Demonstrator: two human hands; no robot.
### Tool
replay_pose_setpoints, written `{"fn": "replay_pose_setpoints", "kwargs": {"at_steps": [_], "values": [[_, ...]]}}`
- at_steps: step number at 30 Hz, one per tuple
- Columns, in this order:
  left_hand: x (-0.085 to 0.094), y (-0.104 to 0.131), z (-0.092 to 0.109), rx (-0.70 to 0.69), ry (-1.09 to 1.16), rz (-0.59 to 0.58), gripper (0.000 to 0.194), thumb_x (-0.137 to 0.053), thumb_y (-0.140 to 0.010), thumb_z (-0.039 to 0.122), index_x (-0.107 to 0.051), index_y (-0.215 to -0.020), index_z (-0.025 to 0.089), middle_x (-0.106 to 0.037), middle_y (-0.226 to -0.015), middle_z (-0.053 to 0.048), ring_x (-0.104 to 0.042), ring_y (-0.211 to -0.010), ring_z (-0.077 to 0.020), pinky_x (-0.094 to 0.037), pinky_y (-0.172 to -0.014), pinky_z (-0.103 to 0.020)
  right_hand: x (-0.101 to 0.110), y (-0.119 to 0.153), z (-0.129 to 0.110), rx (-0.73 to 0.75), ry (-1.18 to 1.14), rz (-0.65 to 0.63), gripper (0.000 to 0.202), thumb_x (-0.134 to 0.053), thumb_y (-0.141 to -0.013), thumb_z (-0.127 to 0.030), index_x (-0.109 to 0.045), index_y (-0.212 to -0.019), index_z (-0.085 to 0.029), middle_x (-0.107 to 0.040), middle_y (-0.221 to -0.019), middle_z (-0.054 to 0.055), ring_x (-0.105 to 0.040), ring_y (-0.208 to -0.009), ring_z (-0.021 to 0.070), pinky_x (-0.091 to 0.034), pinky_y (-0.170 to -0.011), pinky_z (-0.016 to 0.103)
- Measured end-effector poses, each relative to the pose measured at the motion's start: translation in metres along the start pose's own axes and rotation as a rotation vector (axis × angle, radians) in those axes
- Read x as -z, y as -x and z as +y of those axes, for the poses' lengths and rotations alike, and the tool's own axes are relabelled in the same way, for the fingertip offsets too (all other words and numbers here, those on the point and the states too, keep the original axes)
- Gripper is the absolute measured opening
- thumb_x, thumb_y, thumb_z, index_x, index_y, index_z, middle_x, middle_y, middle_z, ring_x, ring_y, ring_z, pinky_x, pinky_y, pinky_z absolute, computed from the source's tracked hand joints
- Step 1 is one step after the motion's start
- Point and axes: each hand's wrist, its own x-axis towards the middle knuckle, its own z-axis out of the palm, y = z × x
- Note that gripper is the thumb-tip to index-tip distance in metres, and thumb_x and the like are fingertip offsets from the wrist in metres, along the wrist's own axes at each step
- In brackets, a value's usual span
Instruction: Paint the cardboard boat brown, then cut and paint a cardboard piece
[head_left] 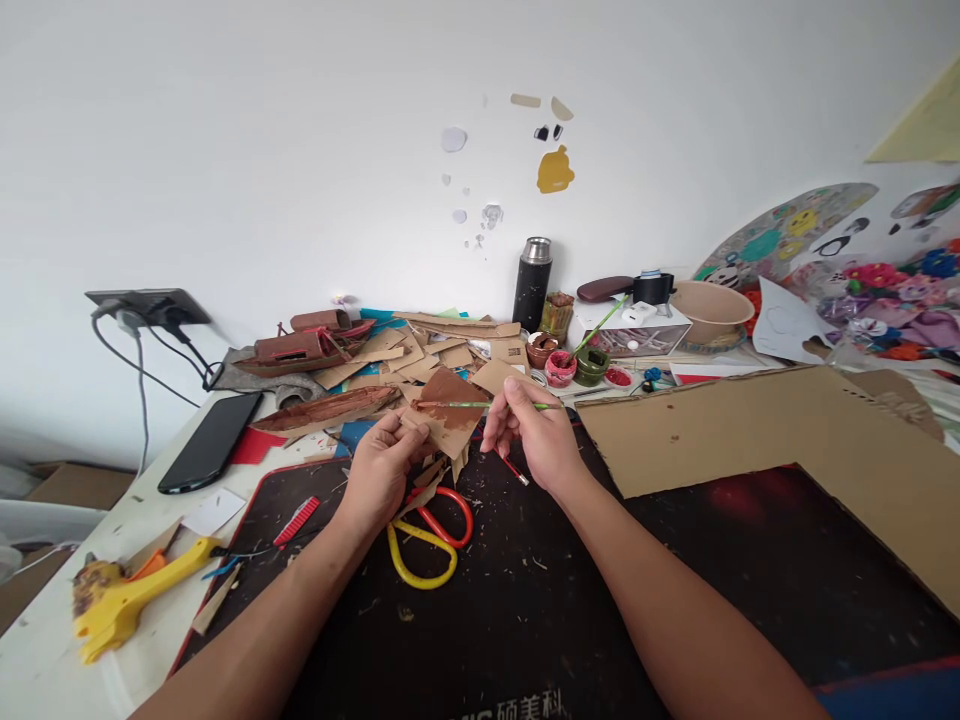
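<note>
Pinched in my left hand (381,468) is a piece of cardboard (448,388), its upper part painted brown and its lower part bare. My right hand (536,432) holds a thin green paintbrush (469,404) between thumb and fingers. The brush lies across the cardboard, its bristle end at the left side near my left fingertips. Below the cardboard are scissors (424,582) with one red and one yellow handle; their blades are hidden under scraps. A thin red stick with a silvery end (517,472) shows just below my right fingers.
Behind are cardboard scraps (450,352), a brown model boat (304,348), a brown hull (330,408), open paint jars (561,370) and a black flask (532,285). At left lie a phone (211,440) and yellow glue gun (142,595). A large cut cardboard sheet (720,425) covers the right.
</note>
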Motion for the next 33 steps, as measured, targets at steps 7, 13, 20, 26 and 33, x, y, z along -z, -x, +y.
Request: {"fn": "replay_pose_setpoints", "kwargs": {"at_steps": [7,13,20,26,33], "values": [[0.004,0.001,-0.002,0.016,-0.023,-0.015,0.038,-0.100,-0.068,0.041,-0.079,-0.092,0.020,-0.080,-0.088,-0.004,-0.073,-0.072,-0.0175,-0.061,-0.071,-0.030,0.008,-0.006,-0.002,0.043,-0.012,0.130,0.054,-0.074,-0.089,-0.072,-0.067,-0.076,-0.020,-0.071,-0.060,0.002,-0.069,-0.045,0.0147,-0.044,-0.036,0.018],[0.006,-0.001,-0.004,-0.004,-0.047,0.016,0.037,-0.098,-0.070,0.042,-0.080,-0.093,0.019,-0.079,-0.087,-0.005,-0.073,-0.073,-0.0183,-0.061,-0.072,-0.030,-0.002,0.001,0.001,0.002,0.008,0.024,0.056,-0.071,-0.091,-0.073,-0.066,-0.076,-0.020,-0.069,-0.057,0.001,-0.069,-0.044,0.0155,-0.044,-0.036,0.018],[0.006,0.000,-0.004,-0.010,-0.077,0.032,0.039,-0.098,-0.068,0.044,-0.080,-0.091,0.019,-0.079,-0.088,-0.005,-0.074,-0.076,-0.0190,-0.061,-0.075,-0.030,0.006,-0.004,-0.003,0.038,0.010,0.126,0.056,-0.073,-0.089,-0.074,-0.066,-0.076,-0.020,-0.070,-0.058,0.001,-0.069,-0.045,0.0150,-0.044,-0.037,0.018],[0.005,0.000,-0.002,-0.010,-0.095,0.024,0.036,-0.099,-0.068,0.044,-0.075,-0.080,0.019,-0.073,-0.077,-0.002,-0.070,-0.069,-0.0179,-0.060,-0.069,-0.029,0.006,-0.005,0.000,0.026,0.035,0.149,0.056,-0.071,-0.089,-0.074,-0.065,-0.076,-0.020,-0.069,-0.058,0.001,-0.068,-0.045,0.0153,-0.044,-0.036,0.019],[0.009,-0.001,-0.006,-0.013,-0.079,0.025,0.033,-0.098,-0.071,0.041,-0.075,-0.081,0.019,-0.075,-0.079,-0.001,-0.069,-0.069,-0.0150,-0.058,-0.067,-0.026,0.003,-0.002,0.000,0.024,0.030,0.099,0.056,-0.071,-0.090,-0.074,-0.066,-0.076,-0.020,-0.069,-0.059,0.001,-0.068,-0.045,0.0152,-0.043,-0.036,0.019]]}}
